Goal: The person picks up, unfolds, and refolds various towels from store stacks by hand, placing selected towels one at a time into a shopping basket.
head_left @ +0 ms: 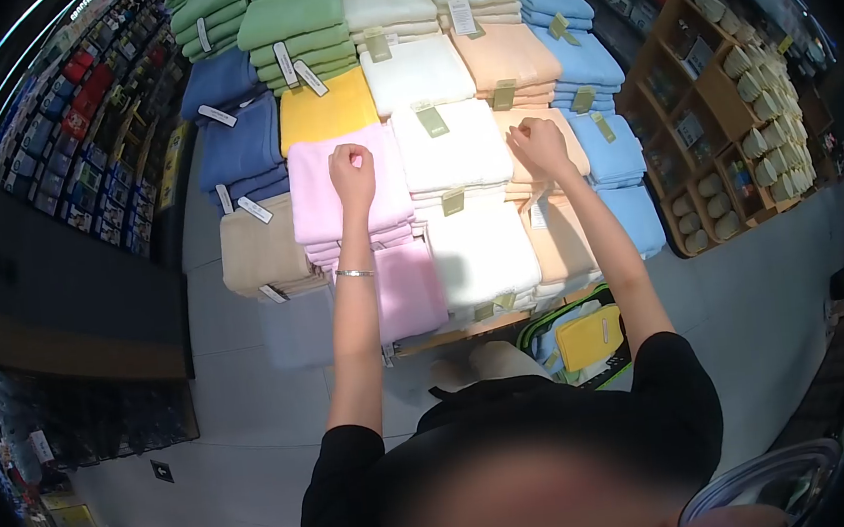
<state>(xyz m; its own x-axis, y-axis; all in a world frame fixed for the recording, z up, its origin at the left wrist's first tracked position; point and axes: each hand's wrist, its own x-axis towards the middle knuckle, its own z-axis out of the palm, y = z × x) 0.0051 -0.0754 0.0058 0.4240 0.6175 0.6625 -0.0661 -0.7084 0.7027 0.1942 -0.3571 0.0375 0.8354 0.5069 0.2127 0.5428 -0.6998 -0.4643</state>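
Note:
My left hand, a silver bracelet on its wrist, is over a stack of folded pink towels. Its fingers are curled in, and nothing shows in them. Over the folded peach towels is my right hand, its fingers closed and bent inward, with nothing visible between them. I cannot tell whether either hand touches the cloth below. Between the hands lies a stack of white towels with an olive tag. A yellow towel lies just beyond the pink stack.
Blue towels and beige towels flank the left side; light blue towels line the right. Green stacks stand farther back. A wooden shelf is at right. A bag with a yellow item sits below the display's front edge.

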